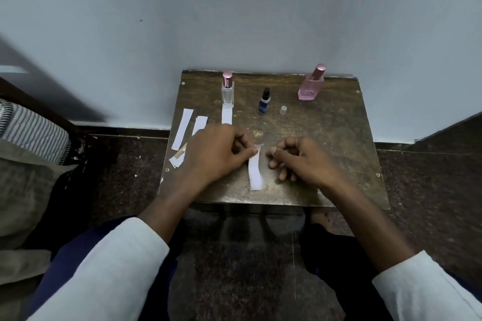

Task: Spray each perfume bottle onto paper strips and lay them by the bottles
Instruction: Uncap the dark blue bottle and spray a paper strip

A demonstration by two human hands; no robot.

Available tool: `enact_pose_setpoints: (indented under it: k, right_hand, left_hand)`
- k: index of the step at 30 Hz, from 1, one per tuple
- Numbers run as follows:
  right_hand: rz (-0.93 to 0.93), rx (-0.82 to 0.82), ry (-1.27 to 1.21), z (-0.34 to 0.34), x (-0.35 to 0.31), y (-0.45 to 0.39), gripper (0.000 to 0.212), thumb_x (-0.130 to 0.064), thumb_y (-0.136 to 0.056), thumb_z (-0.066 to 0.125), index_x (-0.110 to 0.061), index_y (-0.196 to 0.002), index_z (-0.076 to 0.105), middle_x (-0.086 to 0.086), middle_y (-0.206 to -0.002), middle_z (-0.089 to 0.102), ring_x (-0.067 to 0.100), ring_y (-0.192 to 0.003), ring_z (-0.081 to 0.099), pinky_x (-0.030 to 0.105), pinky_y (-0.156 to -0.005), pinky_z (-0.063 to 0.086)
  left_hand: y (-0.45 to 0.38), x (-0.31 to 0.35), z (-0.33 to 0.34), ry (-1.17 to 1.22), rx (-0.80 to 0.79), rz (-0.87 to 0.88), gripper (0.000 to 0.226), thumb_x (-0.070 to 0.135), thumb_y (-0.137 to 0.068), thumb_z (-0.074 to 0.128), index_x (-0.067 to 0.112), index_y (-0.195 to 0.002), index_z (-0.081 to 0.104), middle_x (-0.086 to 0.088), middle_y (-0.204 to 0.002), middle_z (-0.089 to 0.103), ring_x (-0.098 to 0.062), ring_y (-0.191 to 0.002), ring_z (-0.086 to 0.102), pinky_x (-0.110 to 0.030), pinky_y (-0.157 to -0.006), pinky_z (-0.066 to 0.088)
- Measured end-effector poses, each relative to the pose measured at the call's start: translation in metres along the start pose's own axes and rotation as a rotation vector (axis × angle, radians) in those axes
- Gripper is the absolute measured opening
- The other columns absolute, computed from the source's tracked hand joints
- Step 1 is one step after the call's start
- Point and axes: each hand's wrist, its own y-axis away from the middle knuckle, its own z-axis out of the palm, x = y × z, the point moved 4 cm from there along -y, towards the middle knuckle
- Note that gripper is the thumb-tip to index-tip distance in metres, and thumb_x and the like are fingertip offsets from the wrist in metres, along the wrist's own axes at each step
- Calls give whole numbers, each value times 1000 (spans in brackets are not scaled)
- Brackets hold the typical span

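Note:
Three perfume bottles stand at the back of a small worn table [339, 143]: a clear bottle with a pink cap [227, 91], a small dark blue bottle [263, 101] with no cap, and a pink bottle [311, 85]. A white paper strip [227, 115] lies right in front of the clear bottle. My left hand [216, 151] pinches the top end of another white strip [255, 171], whose lower end rests on the table. My right hand [300, 157] hovers just right of that strip, fingers loosely curled, holding nothing.
A small clear cap [283, 110] stands right of the blue bottle. Spare strips [183, 129] and a few paper scraps [178, 157] lie at the table's left. The table backs onto a pale wall [234, 21]. Striped fabric [34, 130] lies on the left.

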Motion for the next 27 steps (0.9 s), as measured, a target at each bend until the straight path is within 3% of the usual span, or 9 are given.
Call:
enact_pose_setpoints:
  k: [1,3,6,8,10,14,18,22,27]
  right_hand:
    - [2,0,1,0,-1,0,19,-26,-107,63,-10,-102,73,3,-86,82,17,-60,74,21,-50,48]
    - [18,-5,3,1,-2,1,18,-23,-108,61,-10,-104,73,1,-83,82,17,-61,75,19,-49,48]
    - [20,-10,-9,1,-1,1,15,-21,-106,63,-11,-103,74,4,-88,82,21,-64,76,19,-49,47]
    - [10,-8,-10,1,-2,0,18,-27,-106,65,-12,-101,74,4,-89,82,23,-65,76,20,-50,48]
    - [12,-9,-12,1,-1,0,20,-28,-106,65,-11,-101,74,4,-89,82,22,-64,76,21,-50,48]
    - [7,-13,-11,1,-3,1,20,-24,-107,63,-9,-101,73,4,-88,82,18,-61,74,21,-49,48]
    - [22,-12,-32,3,-5,2,33,-31,-113,51,-8,-102,72,3,-88,82,25,-63,75,21,-48,46]
    - [56,6,-179,2,-11,6,60,-55,-112,36,-12,-105,77,9,-92,82,28,-61,73,25,-46,44]
    - [3,-62,-76,5,-12,6,47,-56,-108,48,-20,-106,78,-1,-97,83,22,-60,72,21,-45,42]
  left_hand:
    - [1,1,-1,26,35,-3,19,50,-90,82,34,-83,76,19,-72,72,6,-66,65,-22,-61,45]
    - [1,0,-1,564,-17,33,15,35,-91,86,27,-80,78,13,-71,74,4,-63,65,-16,-63,47]
    - [10,19,-10,1396,-340,118,23,41,-79,92,24,-74,78,12,-66,65,-1,-57,53,-13,-54,40]
    - [13,24,-11,1579,-459,155,27,44,-77,94,25,-76,75,11,-66,61,-1,-56,47,-13,-50,37]
    - [7,17,-4,1329,-330,113,15,33,-85,88,27,-78,76,5,-68,63,-2,-54,46,-16,-52,34]
    - [-1,0,4,238,24,71,14,44,-90,84,35,-83,76,24,-69,69,8,-60,59,-19,-59,38]
    - [0,-2,3,502,5,61,15,36,-90,87,26,-84,78,16,-73,73,4,-56,58,-14,-59,43]
    - [0,4,7,544,-39,84,16,32,-90,87,20,-85,79,11,-72,73,3,-55,57,-11,-58,43]
    - [-5,-4,8,578,3,-10,16,33,-92,85,18,-89,79,7,-75,75,2,-55,57,-14,-58,45]
